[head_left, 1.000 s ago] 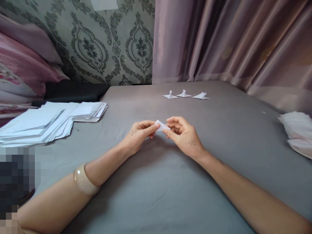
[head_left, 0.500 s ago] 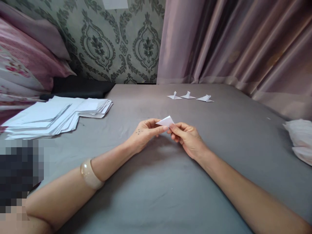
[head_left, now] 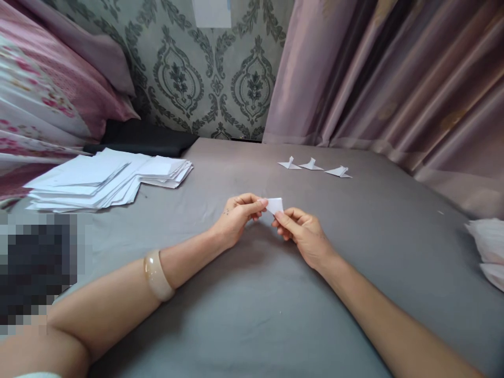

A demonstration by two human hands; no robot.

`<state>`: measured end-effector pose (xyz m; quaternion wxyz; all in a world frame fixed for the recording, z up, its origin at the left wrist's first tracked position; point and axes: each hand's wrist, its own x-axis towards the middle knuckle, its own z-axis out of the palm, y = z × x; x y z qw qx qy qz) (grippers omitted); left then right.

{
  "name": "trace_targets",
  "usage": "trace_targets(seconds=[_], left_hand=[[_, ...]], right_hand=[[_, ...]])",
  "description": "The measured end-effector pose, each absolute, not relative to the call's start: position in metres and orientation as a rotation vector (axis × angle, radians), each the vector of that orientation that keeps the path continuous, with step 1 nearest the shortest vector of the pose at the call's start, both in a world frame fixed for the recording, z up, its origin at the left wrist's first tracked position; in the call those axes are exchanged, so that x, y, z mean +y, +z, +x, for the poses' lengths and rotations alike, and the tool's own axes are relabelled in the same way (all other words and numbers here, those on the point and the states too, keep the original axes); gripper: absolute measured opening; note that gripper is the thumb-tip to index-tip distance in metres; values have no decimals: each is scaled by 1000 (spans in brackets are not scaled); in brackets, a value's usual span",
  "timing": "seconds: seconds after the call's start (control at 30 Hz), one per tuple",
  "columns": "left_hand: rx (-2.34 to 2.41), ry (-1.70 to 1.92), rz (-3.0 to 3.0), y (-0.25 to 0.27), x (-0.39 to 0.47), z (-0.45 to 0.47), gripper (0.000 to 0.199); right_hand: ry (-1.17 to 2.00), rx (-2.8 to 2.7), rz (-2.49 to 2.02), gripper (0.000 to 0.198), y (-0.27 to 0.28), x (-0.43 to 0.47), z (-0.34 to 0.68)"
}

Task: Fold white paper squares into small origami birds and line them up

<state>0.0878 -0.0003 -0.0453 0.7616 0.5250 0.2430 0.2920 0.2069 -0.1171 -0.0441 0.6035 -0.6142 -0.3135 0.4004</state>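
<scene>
A small folded piece of white paper (head_left: 275,204) is held between my two hands, above the grey sheet. My left hand (head_left: 241,216) pinches its left end between thumb and fingers. At its lower right edge, my right hand (head_left: 301,231) grips it with the thumb on the near face. Part of the paper is hidden behind my fingers. Farther back, three small folded white paper figures stand in a row: the left figure (head_left: 290,164), the middle figure (head_left: 311,165) and the right figure (head_left: 338,172).
Stacked white paper sheets (head_left: 86,181) lie at the left, before a black folded cloth (head_left: 149,137). A whitish bundle (head_left: 490,247) sits at the right edge. Pink curtains (head_left: 354,68) and a patterned wall (head_left: 212,68) border the grey sheet (head_left: 252,315). A blurred person is at lower left.
My left fingers have shifted onto the left tip of the paper, which pointed out freely before. The paper has turned, its top edge now nearly level. The whole view has tilted slightly.
</scene>
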Motion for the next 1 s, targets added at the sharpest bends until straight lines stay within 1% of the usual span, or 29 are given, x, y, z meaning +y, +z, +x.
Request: trace_targets(seconds=[0.17,0.27,0.4,0.43,0.63,0.83,0.93,1.0], left_hand=[[545,622,1113,-45,-2,88,29],[546,626,1143,-46,-1,89,31],[516,622,1241,-48,1,90,38],[498,618,1270,-48,1,90,38],[441,566,1329,-46,-2,89,25],[481,542,1337,-45,0,88,33],[481,509,1369,-47,2,89,39],[491,509,1365,-48,3,90,37]], right_hand=[[893,-776,-1463,32,-43,-117,206],[892,-778,-1469,32,-43,-117,205],[883,-746,-1470,33,-44,-117,206],[878,-735,-1471,34,-45,-117,207],[899,-749,-1477,34,-48,-118,209],[766,-784,-1530,40,-49,-118,208],[750,-791,-1563,37,-51,-118,210],[754,-786,-1584,36,-52,-118,212]])
